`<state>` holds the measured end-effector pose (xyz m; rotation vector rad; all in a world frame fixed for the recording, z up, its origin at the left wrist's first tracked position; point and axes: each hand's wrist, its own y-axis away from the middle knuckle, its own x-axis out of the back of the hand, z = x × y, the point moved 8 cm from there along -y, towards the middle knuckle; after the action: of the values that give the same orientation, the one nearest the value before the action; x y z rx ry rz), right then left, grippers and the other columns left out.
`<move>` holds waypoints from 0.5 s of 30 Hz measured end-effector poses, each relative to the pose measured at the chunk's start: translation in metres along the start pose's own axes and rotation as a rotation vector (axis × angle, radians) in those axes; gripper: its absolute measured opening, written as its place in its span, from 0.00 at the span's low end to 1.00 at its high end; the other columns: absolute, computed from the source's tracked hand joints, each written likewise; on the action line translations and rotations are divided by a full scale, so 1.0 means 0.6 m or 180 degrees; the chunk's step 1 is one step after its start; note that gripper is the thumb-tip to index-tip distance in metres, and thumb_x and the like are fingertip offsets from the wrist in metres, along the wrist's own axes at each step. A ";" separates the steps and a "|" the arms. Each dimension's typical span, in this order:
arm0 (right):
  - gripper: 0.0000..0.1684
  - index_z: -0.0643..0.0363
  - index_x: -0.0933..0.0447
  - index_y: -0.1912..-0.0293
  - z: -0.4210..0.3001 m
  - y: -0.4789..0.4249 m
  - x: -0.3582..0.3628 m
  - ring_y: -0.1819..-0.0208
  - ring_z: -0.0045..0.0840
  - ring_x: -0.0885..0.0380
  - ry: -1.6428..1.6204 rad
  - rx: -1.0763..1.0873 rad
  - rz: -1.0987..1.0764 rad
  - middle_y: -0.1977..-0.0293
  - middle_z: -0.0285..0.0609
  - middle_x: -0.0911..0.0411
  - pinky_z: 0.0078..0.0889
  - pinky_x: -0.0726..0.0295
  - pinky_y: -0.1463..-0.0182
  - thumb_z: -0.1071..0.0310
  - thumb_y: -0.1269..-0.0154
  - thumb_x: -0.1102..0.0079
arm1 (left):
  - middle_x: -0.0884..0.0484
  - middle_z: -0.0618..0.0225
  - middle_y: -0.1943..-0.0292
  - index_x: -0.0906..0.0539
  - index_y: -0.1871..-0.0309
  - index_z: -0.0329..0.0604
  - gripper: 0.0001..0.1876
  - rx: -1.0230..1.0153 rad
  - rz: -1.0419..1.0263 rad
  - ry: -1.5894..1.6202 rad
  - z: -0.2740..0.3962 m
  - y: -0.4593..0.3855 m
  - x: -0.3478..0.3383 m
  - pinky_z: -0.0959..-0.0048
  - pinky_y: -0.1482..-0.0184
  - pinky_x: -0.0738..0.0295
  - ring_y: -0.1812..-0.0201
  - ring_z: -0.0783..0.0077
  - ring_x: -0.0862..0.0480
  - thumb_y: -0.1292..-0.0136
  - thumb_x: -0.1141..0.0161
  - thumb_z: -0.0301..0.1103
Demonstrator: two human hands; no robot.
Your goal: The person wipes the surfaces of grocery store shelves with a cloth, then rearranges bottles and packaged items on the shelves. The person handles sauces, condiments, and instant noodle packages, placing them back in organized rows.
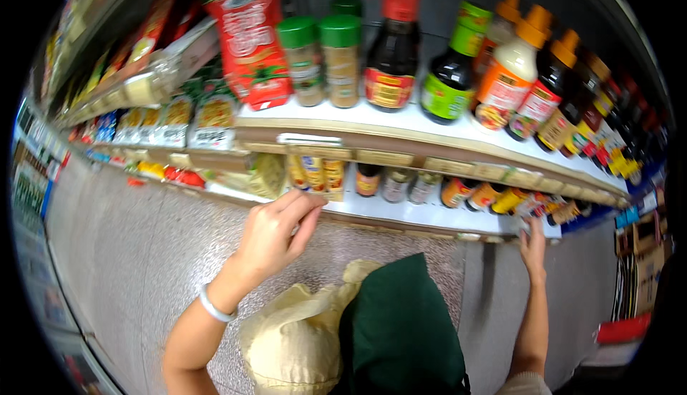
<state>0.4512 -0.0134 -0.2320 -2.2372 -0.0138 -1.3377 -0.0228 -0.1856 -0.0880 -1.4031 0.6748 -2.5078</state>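
My left hand (279, 228), with a pale bangle at the wrist, is raised in front of the lower shelf, its fingers curled close to a small carton (334, 177) with yellow packs. Whether it touches or holds anything there cannot be told. Farther right, my right hand (532, 242) reaches to the lower shelf's front edge, near small jars and a jar with a brown label (563, 212); its fingertips are blurred. Above stand green-capped spice shakers (341, 62), a red-capped dark sauce bottle (392, 57), a green-labelled bottle (448, 81) and an orange-capped squeeze bottle (507, 78).
A red seasoning pouch (252, 46) leans at the upper shelf's left end, beside clear food packs (214, 121). The upper shelf's edge (429, 161) overhangs the lower jars. Cardboard boxes (649, 277) stand at the right. Speckled floor (177, 244) lies below the shelves.
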 end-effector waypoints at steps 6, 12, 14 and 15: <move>0.16 0.64 0.30 0.58 -0.231 0.019 0.146 0.57 0.32 0.30 -0.1160 0.0215 0.0809 0.62 0.44 0.32 0.29 0.32 0.50 0.84 0.50 0.46 | 0.18 0.63 0.62 0.27 0.46 0.33 0.20 0.2147 0.0822 0.2570 -0.130 0.030 -0.007 0.83 0.72 0.28 0.73 0.80 0.20 0.31 0.45 0.42; 0.20 0.61 0.23 0.59 -0.491 -0.048 0.115 0.56 0.34 0.30 -0.0755 0.1209 0.1727 0.57 0.46 0.33 0.34 0.29 0.49 0.83 0.56 0.40 | 0.18 0.66 0.62 0.25 0.59 0.41 0.17 0.2392 0.1432 0.3404 -0.171 0.011 0.009 0.83 0.66 0.27 0.68 0.81 0.19 0.35 0.41 0.48; 0.21 0.64 0.22 0.57 -0.534 -0.097 0.066 0.57 0.33 0.30 -0.0766 0.1300 0.1489 0.56 0.47 0.34 0.31 0.28 0.53 0.84 0.55 0.38 | 0.18 0.67 0.64 0.24 0.60 0.42 0.17 0.2420 0.1332 0.3535 -0.177 0.004 0.001 0.83 0.66 0.27 0.68 0.81 0.19 0.36 0.40 0.48; 0.19 0.65 0.22 0.56 -0.542 -0.108 0.050 0.58 0.34 0.29 -0.0896 0.1250 0.1528 0.57 0.48 0.33 0.32 0.27 0.53 0.84 0.53 0.39 | 0.18 0.68 0.64 0.24 0.60 0.42 0.17 0.2438 0.1297 0.3582 -0.181 0.002 -0.002 0.83 0.66 0.27 0.68 0.82 0.19 0.36 0.39 0.47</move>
<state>0.1835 -0.1096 -0.0587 -1.9118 0.1393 -0.6916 -0.1137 -0.1543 -0.1385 0.4132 0.0340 -2.5429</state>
